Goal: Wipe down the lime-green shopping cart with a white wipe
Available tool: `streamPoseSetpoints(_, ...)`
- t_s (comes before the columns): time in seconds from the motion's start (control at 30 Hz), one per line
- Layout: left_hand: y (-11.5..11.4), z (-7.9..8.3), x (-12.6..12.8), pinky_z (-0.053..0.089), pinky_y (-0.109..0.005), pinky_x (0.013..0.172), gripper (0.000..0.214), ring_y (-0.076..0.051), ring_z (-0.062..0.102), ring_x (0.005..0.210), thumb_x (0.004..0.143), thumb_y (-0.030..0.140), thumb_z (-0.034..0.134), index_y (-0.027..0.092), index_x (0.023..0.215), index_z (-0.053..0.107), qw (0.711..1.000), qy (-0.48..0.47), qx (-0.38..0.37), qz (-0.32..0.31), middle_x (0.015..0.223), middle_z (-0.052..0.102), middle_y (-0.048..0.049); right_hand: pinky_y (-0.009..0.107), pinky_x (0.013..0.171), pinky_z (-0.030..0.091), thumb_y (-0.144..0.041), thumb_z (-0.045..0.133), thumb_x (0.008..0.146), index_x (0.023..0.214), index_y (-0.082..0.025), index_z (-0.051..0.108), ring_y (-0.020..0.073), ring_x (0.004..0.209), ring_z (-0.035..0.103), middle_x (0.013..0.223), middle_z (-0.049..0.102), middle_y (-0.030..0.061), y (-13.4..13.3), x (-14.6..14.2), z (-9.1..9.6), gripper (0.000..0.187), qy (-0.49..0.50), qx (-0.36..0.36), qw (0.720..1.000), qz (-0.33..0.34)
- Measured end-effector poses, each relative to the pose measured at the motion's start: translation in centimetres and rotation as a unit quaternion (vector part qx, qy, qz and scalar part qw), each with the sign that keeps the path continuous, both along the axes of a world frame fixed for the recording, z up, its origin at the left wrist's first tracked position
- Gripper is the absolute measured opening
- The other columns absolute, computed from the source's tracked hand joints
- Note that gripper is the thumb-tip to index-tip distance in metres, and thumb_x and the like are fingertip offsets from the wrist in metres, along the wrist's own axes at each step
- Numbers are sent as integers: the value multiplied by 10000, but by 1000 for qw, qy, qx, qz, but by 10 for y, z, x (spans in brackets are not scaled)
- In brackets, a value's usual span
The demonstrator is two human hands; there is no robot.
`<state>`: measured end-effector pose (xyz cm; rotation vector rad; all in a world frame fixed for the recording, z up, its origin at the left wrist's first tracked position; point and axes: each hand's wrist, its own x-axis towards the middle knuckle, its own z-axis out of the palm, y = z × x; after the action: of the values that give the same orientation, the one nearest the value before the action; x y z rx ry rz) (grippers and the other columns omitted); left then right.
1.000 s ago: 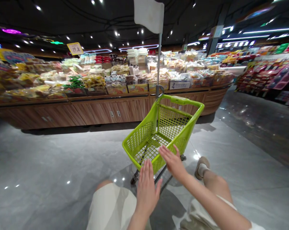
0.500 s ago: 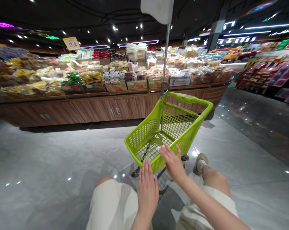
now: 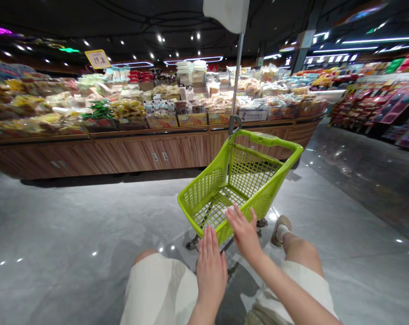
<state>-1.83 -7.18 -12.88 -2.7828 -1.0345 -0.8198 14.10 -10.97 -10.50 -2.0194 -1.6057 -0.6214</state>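
Note:
A lime-green shopping cart [image 3: 208, 184] stands in front of me at an angle, with a mesh-walled basket holding no goods that I can see. My left hand [image 3: 211, 266] is stretched out flat, its fingertips at the cart's near front corner. Over the near side rim lies my right hand [image 3: 244, 232], fingers extended and thumb apart. Whether either hand touches the plastic or hovers above it I cannot tell. A small whitish patch shows by the right fingertips, too unclear to name. From the cart's far side rises a grey pole [image 3: 237, 74] bearing a white sign [image 3: 226, 14].
A long wood-panelled display counter [image 3: 129, 155], piled with packaged foods, runs behind the cart. A price sign [image 3: 97, 59] stands above it. Further shelves [image 3: 363, 104] line the right side. My bent legs and a beige shoe [image 3: 281, 229] flank the cart on the glossy grey floor [image 3: 72, 216].
The view has turned slightly to the right, so the counter and price sign sit a little further left. Both hands keep almost the same pose at the cart.

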Motion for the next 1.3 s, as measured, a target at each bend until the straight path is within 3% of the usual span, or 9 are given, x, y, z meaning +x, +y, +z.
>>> streamPoseSetpoints(0.07,0,-1,-1,353,-457,1151,850,-285,292,1449,864,130,491,101,1540,-23,1000,3,2,3,1568,306,-178,467,1197,5,-50,420,820,1407,-229,463,167,1427,334,1409,554,55,0,-26,-8,615,-34,-11,997,74)
streamPoseSetpoints(0.17,1,-1,-3,355,-451,1150,825,-282,286,1451,886,145,475,94,1539,-28,1000,14,4,2,1565,311,-182,492,1191,9,-25,420,792,1408,-275,459,172,1419,351,1387,578,23,-10,10,-1,666,-66,-32,990,117)
streamPoseSetpoints(0.33,-1,4,-3,354,-453,1150,767,-287,261,1459,922,174,440,77,1538,-5,1000,20,-10,-8,1573,285,-191,604,1144,56,5,430,722,1389,-273,481,263,1434,322,1380,584,38,-18,90,19,725,7,3,997,-81)
streamPoseSetpoints(0.57,-2,2,-3,329,-453,1168,819,-277,241,1468,878,135,479,67,1536,-4,999,24,-22,-5,1570,290,-195,475,1195,1,-35,393,846,1407,-246,458,157,1414,357,1397,567,40,-5,-16,-12,603,-48,-20,993,109)
streamPoseSetpoints(0.8,-4,0,-2,304,-443,1183,753,-267,214,1477,922,207,452,67,1537,42,999,34,-24,-5,1588,256,-176,569,1163,1,30,411,780,1307,-253,554,239,1402,383,1319,634,28,-19,87,17,616,-27,3,998,-50)
streamPoseSetpoints(1.0,-6,-2,0,309,-457,1178,803,-283,224,1472,883,165,479,52,1534,25,999,27,-22,1,1576,276,-196,483,1193,-17,-40,374,872,1353,-224,512,169,1373,426,1345,613,57,-5,-15,-12,533,-15,6,996,84)
streamPoseSetpoints(1.07,-4,-2,-2,305,-451,1181,796,-276,223,1473,882,157,471,60,1536,28,999,32,-23,-5,1578,275,-188,468,1196,-29,-52,380,890,1382,-244,481,153,1381,411,1358,603,40,-9,-11,-12,538,-41,-13,991,125)
streamPoseSetpoints(1.2,-3,-2,-3,300,-448,1182,756,-266,208,1478,912,191,445,71,1538,40,999,35,-23,-9,1588,250,-182,533,1173,-26,3,397,835,1370,-267,493,203,1394,395,1338,619,19,-20,68,8,607,-43,-1,999,12)
streamPoseSetpoints(1.3,-6,-2,0,304,-449,1179,774,-275,196,1480,913,214,461,64,1536,27,999,29,-27,-8,1593,228,-190,563,1160,-13,15,407,797,1343,-240,521,237,1401,385,1348,610,40,-18,71,10,614,-5,17,997,-80)
